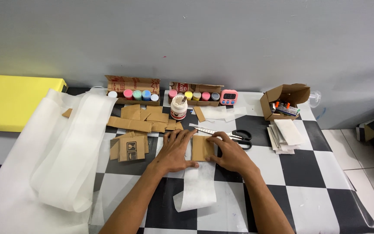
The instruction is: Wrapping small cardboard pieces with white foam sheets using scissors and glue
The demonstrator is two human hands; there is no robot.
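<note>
Head view. Both hands lie flat, fingers spread and pressing, neither one clenched, on a small brown cardboard piece (202,148) that sits on a white paper strip (197,186) on the checkered counter (308,173). The left hand (175,151) covers the left edge of the cardboard piece; the right hand (230,152) covers its right edge, so the piece shows between them. The paper strip runs from under the hands toward the person, its near end curled up. Just beyond the right hand's fingertips lie black-handled scissors (241,138). Left of the left hand is a stack of cardboard squares (130,148), and farther left a long fold of translucent white sheet (70,151). Beyond the left hand stand a white glue jar (178,107) and loose cardboard offcuts (146,119). Far beyond both hands, against the wall, two cardboard trays hold paint pots (137,94). Right of the right hand lies a pile of white paper pieces (284,135), with an open cardboard box (284,100) behind it.
</note>
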